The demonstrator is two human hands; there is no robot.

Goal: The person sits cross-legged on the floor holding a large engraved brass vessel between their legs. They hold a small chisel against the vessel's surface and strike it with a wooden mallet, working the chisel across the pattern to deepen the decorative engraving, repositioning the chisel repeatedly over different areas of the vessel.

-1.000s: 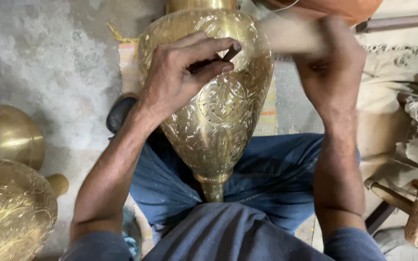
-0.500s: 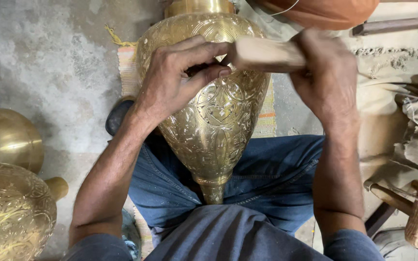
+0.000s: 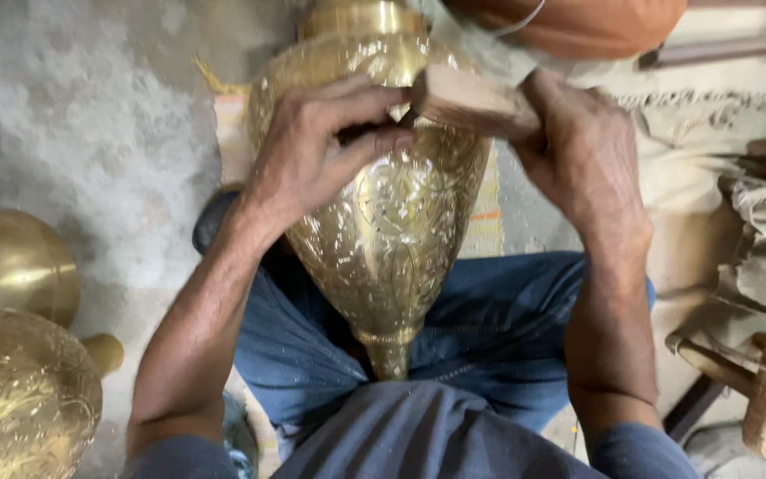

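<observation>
Metalwork workshop: engraved brass vessels (image 3: 19,399) on a rough concrete floor (image 3: 99,115).

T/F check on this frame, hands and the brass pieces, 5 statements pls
1. The left hand rests on the engraved brass vessel, fingers pinched around a small dark tool. True.
2. The right hand is empty. False: it grips a wooden block.
3. The vessel lies between the person's legs in blue jeans, narrow end toward the body. True.
4. The wooden block is lying on the floor away from the vessel. False: it is held up at the vessel's upper part, close to the left hand's fingertips.
5. No other brass pieces are in view. False: a plain brass dome and another engraved brass piece sit at the left edge.
</observation>
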